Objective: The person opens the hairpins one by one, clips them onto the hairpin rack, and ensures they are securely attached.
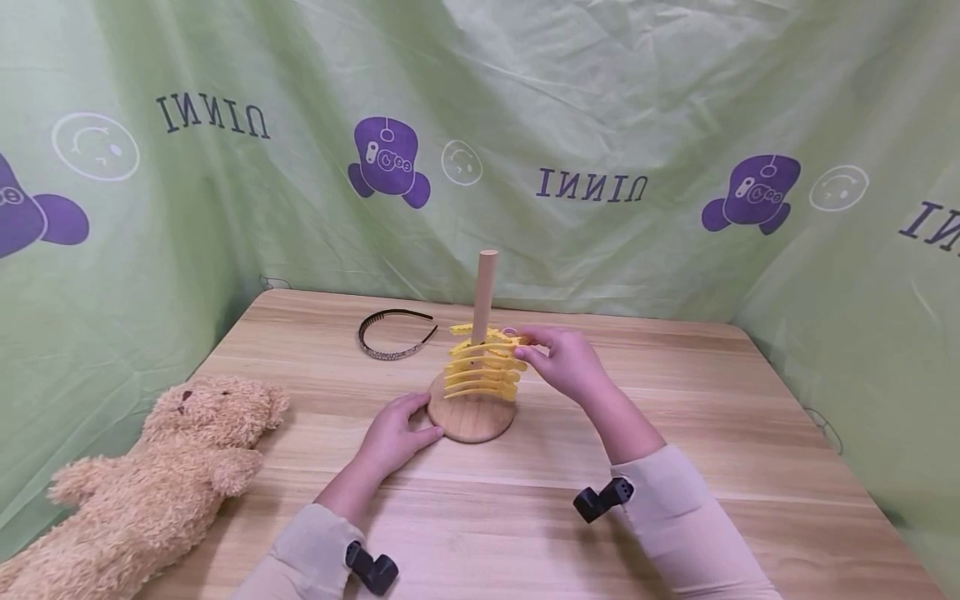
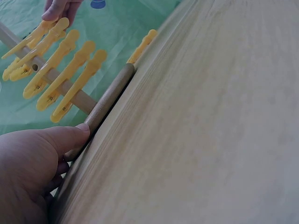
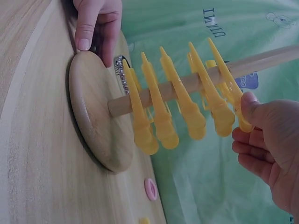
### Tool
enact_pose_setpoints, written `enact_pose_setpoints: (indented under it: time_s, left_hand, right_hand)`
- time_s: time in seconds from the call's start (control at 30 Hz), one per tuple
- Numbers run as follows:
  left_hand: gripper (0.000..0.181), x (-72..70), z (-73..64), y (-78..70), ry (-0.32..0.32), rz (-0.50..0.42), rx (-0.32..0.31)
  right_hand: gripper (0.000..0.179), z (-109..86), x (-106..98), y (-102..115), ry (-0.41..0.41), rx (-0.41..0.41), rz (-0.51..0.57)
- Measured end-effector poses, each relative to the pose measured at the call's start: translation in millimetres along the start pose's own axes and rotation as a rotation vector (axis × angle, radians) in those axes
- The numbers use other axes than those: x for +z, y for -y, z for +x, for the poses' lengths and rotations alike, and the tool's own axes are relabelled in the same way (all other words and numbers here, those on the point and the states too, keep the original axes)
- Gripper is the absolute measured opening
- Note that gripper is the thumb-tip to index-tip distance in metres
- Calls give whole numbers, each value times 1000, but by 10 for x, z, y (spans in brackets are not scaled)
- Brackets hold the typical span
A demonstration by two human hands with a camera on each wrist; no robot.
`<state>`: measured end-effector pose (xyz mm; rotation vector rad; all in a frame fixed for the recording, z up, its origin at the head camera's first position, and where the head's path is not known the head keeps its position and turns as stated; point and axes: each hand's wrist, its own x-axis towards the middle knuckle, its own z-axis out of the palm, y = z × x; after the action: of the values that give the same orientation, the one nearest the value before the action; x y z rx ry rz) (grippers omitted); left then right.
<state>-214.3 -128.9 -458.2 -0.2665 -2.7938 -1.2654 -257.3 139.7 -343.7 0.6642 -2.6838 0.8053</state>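
A wooden stand with a round base (image 1: 472, 423) and an upright wooden post (image 1: 486, 287) stands mid-table. Several yellow hair clips (image 1: 480, 371) are clamped along the post, one above another, sticking out sideways. My left hand (image 1: 393, 435) holds the left rim of the base, the thumb lying on its edge and the fingers curled low beside it. At the upper end of the row, my right hand (image 1: 566, 364) pinches the broad end of the topmost clip (image 3: 229, 79) between thumb and fingers. That clip lies across the post.
A dark headband (image 1: 386, 356) with a sparkly band lies behind the stand to the left. A plush teddy bear (image 1: 176, 467) lies along the left side. A pink ring (image 3: 150, 189) and another yellow piece (image 3: 145, 220) rest on the table. Green printed fabric (image 1: 495, 242) hangs around the table.
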Motion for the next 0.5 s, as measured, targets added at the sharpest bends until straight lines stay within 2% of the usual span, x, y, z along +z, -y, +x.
enact_pose_setpoints:
  time_s: [0.5]
  left_hand:
    - [61,-6,-4,-11,1,-8,1]
  right_hand:
    - [42,-37,-25,-13,66,43,56]
